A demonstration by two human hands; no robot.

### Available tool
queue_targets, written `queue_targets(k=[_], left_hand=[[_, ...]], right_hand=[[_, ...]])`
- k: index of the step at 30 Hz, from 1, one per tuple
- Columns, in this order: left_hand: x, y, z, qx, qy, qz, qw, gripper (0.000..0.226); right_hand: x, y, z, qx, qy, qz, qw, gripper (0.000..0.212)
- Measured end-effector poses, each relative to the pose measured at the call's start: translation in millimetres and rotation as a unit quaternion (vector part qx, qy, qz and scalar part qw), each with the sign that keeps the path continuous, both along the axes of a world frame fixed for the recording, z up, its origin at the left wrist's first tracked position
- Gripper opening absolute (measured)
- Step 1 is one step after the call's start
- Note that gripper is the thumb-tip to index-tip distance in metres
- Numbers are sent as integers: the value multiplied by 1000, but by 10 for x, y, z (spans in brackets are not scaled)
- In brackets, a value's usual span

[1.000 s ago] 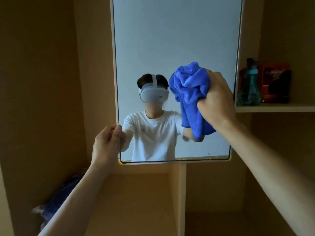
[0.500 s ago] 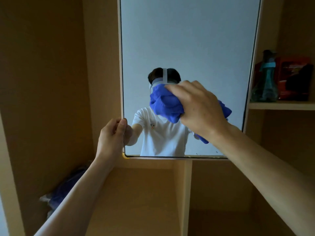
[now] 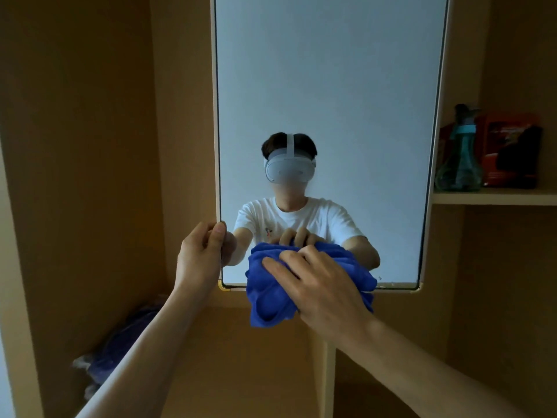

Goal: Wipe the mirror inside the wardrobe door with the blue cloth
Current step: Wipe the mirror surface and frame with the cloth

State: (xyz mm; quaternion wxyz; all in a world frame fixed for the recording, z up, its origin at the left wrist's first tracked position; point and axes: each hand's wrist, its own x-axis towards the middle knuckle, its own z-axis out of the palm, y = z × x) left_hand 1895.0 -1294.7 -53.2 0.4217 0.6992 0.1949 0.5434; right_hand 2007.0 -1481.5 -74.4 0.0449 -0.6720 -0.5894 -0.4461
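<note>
The tall mirror [image 3: 328, 86] fills the middle of the view, framed in pale wood. My left hand [image 3: 200, 257] grips its left edge near the bottom corner, thumb on the glass side. A bunched blue cloth [image 3: 268, 294] lies against the mirror's bottom edge, hanging a little below it. My right hand [image 3: 316, 286] presses the cloth to the glass, fingers curled over its top. The mirror reflects a person in a white shirt and headset.
A shelf [image 3: 494, 196] to the right of the mirror carries a teal spray bottle [image 3: 459, 155] and a red box [image 3: 509, 149]. Wooden wardrobe panels surround the mirror. A bluish bundle [image 3: 120, 348] lies low at the left. A vertical divider [image 3: 327, 378] stands below the mirror.
My right hand has swept the blue cloth down the glass, from mid-height on the right to the bottom edge. My left hand has kept its grip on the mirror's left edge.
</note>
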Motion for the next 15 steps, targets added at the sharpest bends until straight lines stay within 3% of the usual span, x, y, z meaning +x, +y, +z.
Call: queue_targets(k=[4, 11, 15], left_hand=[[8, 8, 7, -4, 5, 8, 1000, 25], [5, -5, 21, -9, 5, 10, 1000, 25], [7, -6, 3, -15, -8, -1, 1000, 26]], right_hand=[[6, -16, 187, 73, -11, 6, 997, 44], [145, -180, 1361, 264, 78, -23, 961, 55], [131, -179, 1525, 266, 80, -26, 960, 59]])
